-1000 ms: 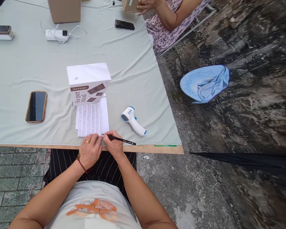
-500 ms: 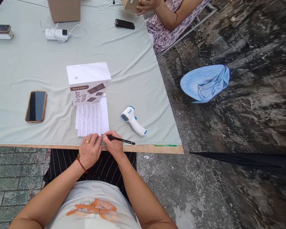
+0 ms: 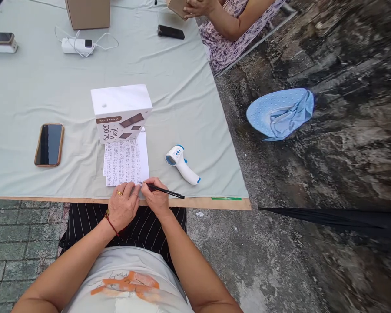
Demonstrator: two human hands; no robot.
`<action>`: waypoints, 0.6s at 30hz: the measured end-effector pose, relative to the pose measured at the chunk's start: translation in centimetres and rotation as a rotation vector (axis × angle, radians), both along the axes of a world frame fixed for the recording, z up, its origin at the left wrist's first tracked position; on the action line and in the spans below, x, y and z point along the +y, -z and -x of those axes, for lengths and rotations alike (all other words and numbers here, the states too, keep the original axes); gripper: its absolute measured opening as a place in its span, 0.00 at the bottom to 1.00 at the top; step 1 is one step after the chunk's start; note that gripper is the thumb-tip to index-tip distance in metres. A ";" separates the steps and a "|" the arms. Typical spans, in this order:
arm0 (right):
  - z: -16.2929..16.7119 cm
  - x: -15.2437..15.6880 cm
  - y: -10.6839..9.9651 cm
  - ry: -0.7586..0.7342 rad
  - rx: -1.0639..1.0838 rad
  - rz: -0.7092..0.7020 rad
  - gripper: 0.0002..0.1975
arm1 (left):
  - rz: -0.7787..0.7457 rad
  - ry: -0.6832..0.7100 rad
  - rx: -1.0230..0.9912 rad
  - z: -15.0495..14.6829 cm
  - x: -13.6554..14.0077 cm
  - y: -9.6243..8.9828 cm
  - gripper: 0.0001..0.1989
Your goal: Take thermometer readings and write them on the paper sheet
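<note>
My right hand (image 3: 156, 199) grips a black pen (image 3: 167, 191), its tip low on the right part of a paper sheet (image 3: 124, 167) covered in dense rows of small writing. Flat on the sheet's lower edge lies my left hand (image 3: 124, 203), with a ring on one finger and a red cord at the wrist. Behind the hands, a white "Super Meal" box (image 3: 122, 100) stands upright over the far end of the papers. A white and blue infrared thermometer (image 3: 182, 165) lies to the right of my right hand.
A phone (image 3: 49, 144) lies at left on the cloth-covered table (image 3: 68, 91). Farther back are a white device with a cable (image 3: 77, 46), a cardboard box (image 3: 88, 15) and a black object (image 3: 170, 32). A co-worker's hand (image 3: 198, 6) holds a carton. A blue hat (image 3: 280, 114) is at right.
My right hand and the pen have shifted very slightly, still on the sheet. At the far side, the co-worker's hand and carton have moved a little to the left and up.
</note>
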State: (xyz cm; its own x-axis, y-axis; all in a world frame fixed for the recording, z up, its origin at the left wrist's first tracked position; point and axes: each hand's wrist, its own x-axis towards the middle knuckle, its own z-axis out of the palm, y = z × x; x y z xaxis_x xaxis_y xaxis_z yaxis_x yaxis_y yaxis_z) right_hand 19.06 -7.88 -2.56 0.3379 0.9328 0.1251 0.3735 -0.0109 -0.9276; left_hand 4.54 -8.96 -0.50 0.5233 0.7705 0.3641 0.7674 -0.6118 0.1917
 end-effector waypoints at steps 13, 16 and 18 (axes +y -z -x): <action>-0.1 0.0 0.0 0.019 -0.019 -0.016 0.04 | -0.005 0.004 -0.017 0.0 0.0 0.1 0.17; -0.1 -0.2 0.2 -0.007 -0.059 -0.023 0.04 | 0.004 0.005 -0.019 0.1 0.0 0.2 0.17; 0.0 -0.4 0.3 0.005 -0.104 -0.049 0.04 | 0.019 0.006 -0.025 0.1 0.1 0.2 0.17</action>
